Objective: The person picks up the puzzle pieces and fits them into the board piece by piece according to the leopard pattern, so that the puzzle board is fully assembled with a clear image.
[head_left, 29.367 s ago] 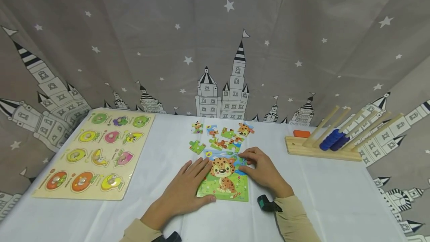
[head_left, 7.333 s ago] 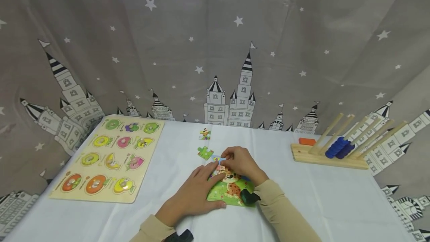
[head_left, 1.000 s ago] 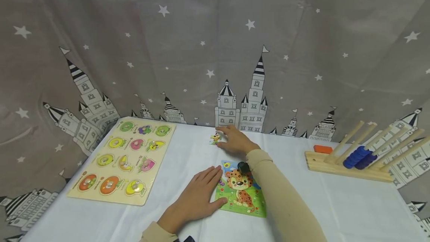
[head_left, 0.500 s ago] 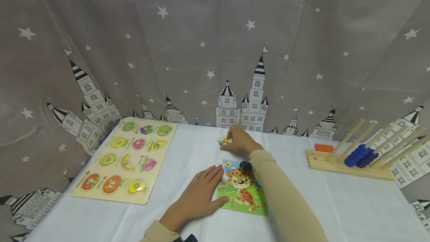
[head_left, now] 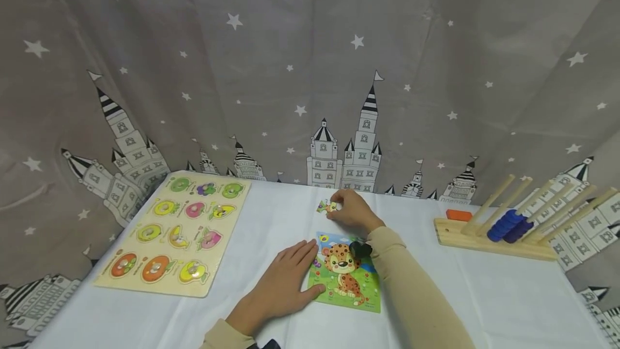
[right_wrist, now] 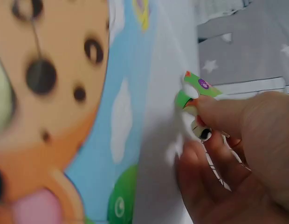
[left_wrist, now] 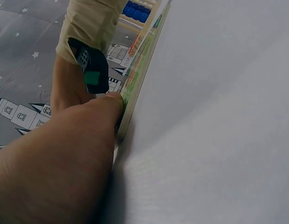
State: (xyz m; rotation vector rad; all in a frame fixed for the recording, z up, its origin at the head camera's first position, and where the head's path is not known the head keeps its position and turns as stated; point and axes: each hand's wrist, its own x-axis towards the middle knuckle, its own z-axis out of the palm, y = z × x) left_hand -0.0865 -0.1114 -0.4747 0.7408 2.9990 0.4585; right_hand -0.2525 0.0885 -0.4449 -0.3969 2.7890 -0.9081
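Observation:
Between the thumb and fingers of my right hand point(head_left: 354, 211) is a small jigsaw piece point(head_left: 322, 207), held just beyond the far edge of the leopard puzzle. The right wrist view shows green and a purple spot on this jigsaw piece point(right_wrist: 202, 85); the fingers hide part of it. The leopard puzzle point(head_left: 346, 284) lies flat on the table, a spotted cub on grass under blue sky. My left hand point(head_left: 286, 281) rests along its left side, fingers extended, thumb on the lower left edge. In the left wrist view, the left thumb point(left_wrist: 114, 98) touches the puzzle's edge point(left_wrist: 140, 70).
At the left lies a wooden fruit peg board point(head_left: 169, 233). A wooden stand point(head_left: 494, 240) with slanted dowels and blue beads is at the right, an orange block point(head_left: 458, 215) behind it. White cloth point(head_left: 271, 220) covers the table, and a grey castle-print curtain point(head_left: 271, 31) hangs behind.
Several loose pieces beyond the puzzle have gone from there since the oldest frame. Over the last second my right hand has taken the piece off the table and drawn it right; my left stays put.

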